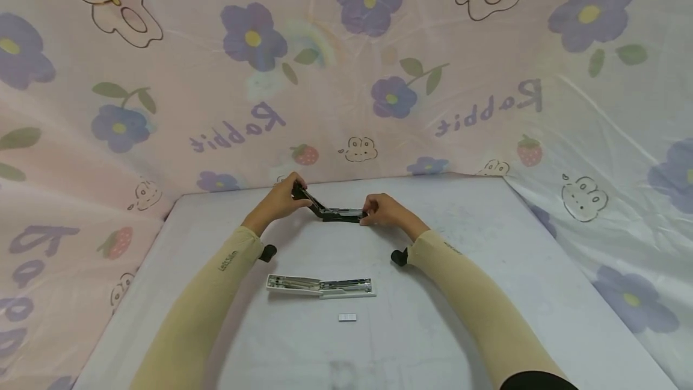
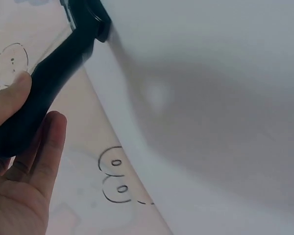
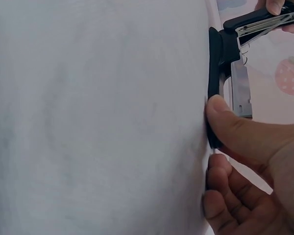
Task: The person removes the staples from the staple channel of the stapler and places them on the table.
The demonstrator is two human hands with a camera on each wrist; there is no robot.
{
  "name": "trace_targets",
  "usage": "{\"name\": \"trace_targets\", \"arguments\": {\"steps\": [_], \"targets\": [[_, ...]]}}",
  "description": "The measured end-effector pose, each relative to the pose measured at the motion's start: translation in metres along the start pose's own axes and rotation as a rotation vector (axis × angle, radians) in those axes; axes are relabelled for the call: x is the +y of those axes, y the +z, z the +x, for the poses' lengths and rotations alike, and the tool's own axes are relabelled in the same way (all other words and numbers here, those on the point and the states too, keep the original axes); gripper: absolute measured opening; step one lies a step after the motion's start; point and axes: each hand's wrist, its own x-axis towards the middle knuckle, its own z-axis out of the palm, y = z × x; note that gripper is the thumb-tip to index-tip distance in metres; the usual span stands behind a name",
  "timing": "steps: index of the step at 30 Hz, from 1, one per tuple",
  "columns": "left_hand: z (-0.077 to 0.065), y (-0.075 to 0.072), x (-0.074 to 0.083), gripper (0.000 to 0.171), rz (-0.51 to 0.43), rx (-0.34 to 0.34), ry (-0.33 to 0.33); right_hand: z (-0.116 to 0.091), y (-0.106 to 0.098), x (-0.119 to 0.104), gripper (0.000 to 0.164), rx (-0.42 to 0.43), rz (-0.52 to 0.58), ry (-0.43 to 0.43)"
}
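A black stapler (image 1: pixel 342 218) lies opened out near the far edge of the table, its top arm swung up to the left. My left hand (image 1: pixel 284 197) grips the end of that raised arm between thumb and fingers. In the left wrist view the black arm (image 2: pixel 54 73) slants up out of the left hand (image 2: pixel 24 186). My right hand (image 1: pixel 387 212) pinches the right end of the stapler's base. The right wrist view has the thumb of the right hand (image 3: pixel 255 152) on the black base (image 3: pixel 214 63), with the metal staple channel (image 3: pixel 242 93) beside it.
Nearer on the white table (image 1: pixel 460 330) lies a white stapler (image 1: pixel 346 294), also opened out. A small block of staples (image 1: pixel 348 318) sits just in front of it. A patterned cloth (image 1: pixel 325 89) hangs behind the table and along its sides.
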Motion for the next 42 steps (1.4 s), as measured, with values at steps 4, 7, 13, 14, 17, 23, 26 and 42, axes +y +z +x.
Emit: {"name": "trace_targets", "arguments": {"steps": [4, 7, 13, 14, 17, 23, 26, 42], "targets": [[-0.001, 0.0, -0.014, 0.045, 0.041, -0.011, -0.025, 0.001, 0.0, 0.001, 0.028, 0.002, 0.001, 0.004], [-0.003, 0.0, -0.025, 0.045, 0.056, -0.037, -0.063, 0.002, 0.0, 0.001, 0.028, 0.001, 0.002, 0.004], [-0.004, -0.001, -0.023, 0.041, 0.065, -0.07, -0.068, 0.001, -0.001, 0.0, 0.028, -0.003, 0.001, -0.005], [-0.003, -0.002, -0.021, 0.04, 0.072, -0.072, -0.056, 0.001, -0.001, 0.0, 0.028, -0.002, 0.0, -0.006], [-0.001, -0.001, -0.013, 0.038, 0.094, -0.076, -0.016, 0.001, -0.001, 0.002, 0.028, 0.001, -0.006, -0.006], [0.003, 0.003, 0.004, 0.035, 0.145, -0.054, 0.051, 0.001, 0.0, 0.004, 0.028, 0.004, -0.006, -0.023], [0.006, 0.007, 0.014, 0.032, 0.173, -0.042, 0.065, 0.001, 0.0, 0.004, 0.028, 0.007, -0.006, -0.032], [0.034, 0.041, 0.054, 0.016, 0.378, -0.203, 0.12, 0.002, 0.001, 0.002, 0.028, 0.009, -0.009, -0.035]]}}
